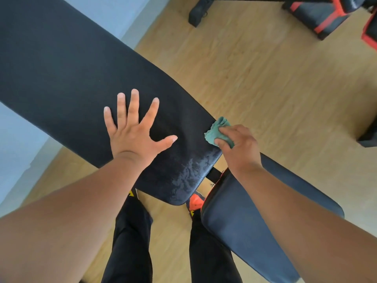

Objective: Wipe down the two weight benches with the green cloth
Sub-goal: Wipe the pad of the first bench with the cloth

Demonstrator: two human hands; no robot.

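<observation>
A black weight bench runs diagonally under me: its long back pad (67,78) reaches to the upper left, its seat pad (240,221) lies lower right. My left hand (134,129) rests flat on the back pad, fingers spread. My right hand (238,148) grips a bunched green cloth (217,129) against the back pad's right edge, near its lower end. A wet sheen (189,176) shows on that end of the pad. A second bench with black pads and red trim (318,15) stands at the top right.
The floor (275,82) is light wood. My legs in black trousers (130,242) and an orange shoe (195,203) stand beneath the bench. A black frame foot (197,13) sits at the top, and a dark object (369,137) at the right edge. A pale wall (18,144) runs along the left.
</observation>
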